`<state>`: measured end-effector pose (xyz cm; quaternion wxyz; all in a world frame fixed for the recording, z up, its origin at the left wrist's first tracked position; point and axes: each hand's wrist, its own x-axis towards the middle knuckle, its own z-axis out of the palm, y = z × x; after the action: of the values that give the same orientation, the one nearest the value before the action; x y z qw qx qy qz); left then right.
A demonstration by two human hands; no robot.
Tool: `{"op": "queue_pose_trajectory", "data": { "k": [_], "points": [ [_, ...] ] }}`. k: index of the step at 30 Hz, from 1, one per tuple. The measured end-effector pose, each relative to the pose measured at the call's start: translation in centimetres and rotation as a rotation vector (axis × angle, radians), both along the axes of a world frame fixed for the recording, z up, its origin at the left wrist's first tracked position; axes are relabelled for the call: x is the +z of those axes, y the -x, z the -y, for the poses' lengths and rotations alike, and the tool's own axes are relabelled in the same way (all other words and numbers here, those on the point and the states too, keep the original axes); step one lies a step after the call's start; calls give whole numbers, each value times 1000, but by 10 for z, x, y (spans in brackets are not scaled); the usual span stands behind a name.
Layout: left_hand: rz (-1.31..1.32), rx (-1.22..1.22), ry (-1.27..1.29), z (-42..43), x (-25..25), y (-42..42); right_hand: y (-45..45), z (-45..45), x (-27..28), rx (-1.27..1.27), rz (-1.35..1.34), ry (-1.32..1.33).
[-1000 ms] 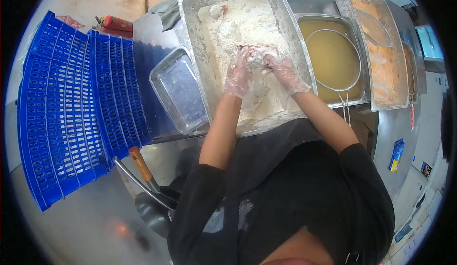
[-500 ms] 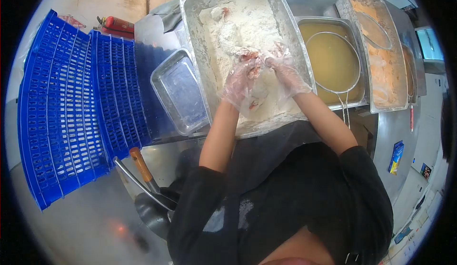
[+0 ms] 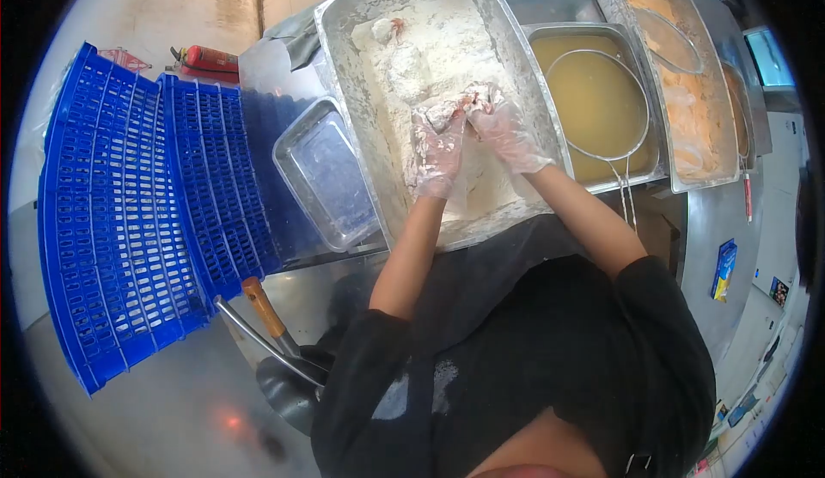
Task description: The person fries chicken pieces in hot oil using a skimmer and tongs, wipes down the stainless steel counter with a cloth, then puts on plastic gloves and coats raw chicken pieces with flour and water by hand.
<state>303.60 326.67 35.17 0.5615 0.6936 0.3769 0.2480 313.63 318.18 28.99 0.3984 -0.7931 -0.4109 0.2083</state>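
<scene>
My left hand (image 3: 440,153) and my right hand (image 3: 507,139), both in clear plastic gloves dusted white, are over a deep metal tray (image 3: 351,104) of white flour (image 3: 464,27). Between and on them lies a flour-coated piece of reddish raw meat (image 3: 475,98). The fingers of my left hand curl round its left part, and those of my right hand hold its right part. More coated lumps (image 3: 384,30) rest in the flour toward the far left of the tray.
Blue crates (image 3: 129,220) and a small metal tray (image 3: 331,177) stand left. Rightward are a pan of yellowish liquid (image 3: 593,100) with a strainer, and an orange-coated tray (image 3: 687,117). Pan handles (image 3: 266,310) rise at lower left; a fire extinguisher (image 3: 206,61) lies beyond the crates.
The meat has been turned and opened out between my hands. My left hand has rotated palm up beneath its left part. The whole view has shifted slightly.
</scene>
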Motion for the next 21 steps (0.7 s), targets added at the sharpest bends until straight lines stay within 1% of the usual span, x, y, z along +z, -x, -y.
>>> {"op": "queue_pose_trajectory", "data": {
  "k": [1, 2, 3, 5, 6, 8, 9, 10, 11, 12, 13, 15, 16, 17, 18, 19, 20, 21],
  "points": [
    [-2, -3, 0, 0, -1, -1, 6, 0, 4, -119, -34, 59],
    [65, -3, 17, 1, -3, -3, 9, -1, 12, -237, -69, 119],
    [132, -2, 33, 0, -4, -3, 6, -2, 14, -238, -71, 119],
    [128, 19, 68, 0, -3, -3, -1, -4, 14, -207, -304, 95],
    [128, 38, 103, 0, -1, -3, 0, -4, 13, -208, -305, 96],
    [116, 30, 96, 2, 8, -4, 2, -4, 13, -157, -95, -182],
    [103, 24, 86, 2, 11, -4, 4, -5, 32, -156, -95, -182],
    [103, 26, 85, 0, 7, -3, 4, -5, 51, -214, -301, -187],
    [29, 49, -25, -3, 5, -4, 5, -5, 64, -271, -508, -190],
    [-44, 71, -135, -6, 2, -4, 2, -4, 58, -270, -509, -190],
    [-44, 72, -135, -10, 1, -2, -4, -2, 46, -273, -454, -162],
    [27, 29, 32, -19, 17, 1, -15, 5, 39, -275, -397, -132],
    [28, 31, 34, -25, 6, 1, -20, 10, 36, -176, -328, 6],
    [138, 68, 184, -33, -15, 0, -22, 13, 36, -75, -259, 142],
    [248, 106, 333, -37, -18, -1, -21, 14, 35, -71, -259, 144],
    [248, 109, 332, -38, -21, 1, -19, 15, 34, -207, -347, 162],
    [299, 156, 548, -38, -13, 1, -17, 14, 37, -343, -433, 178],
    [349, 203, 766, -38, -7, 1, -16, 15, 41, -340, -432, 177]
  ]
}}
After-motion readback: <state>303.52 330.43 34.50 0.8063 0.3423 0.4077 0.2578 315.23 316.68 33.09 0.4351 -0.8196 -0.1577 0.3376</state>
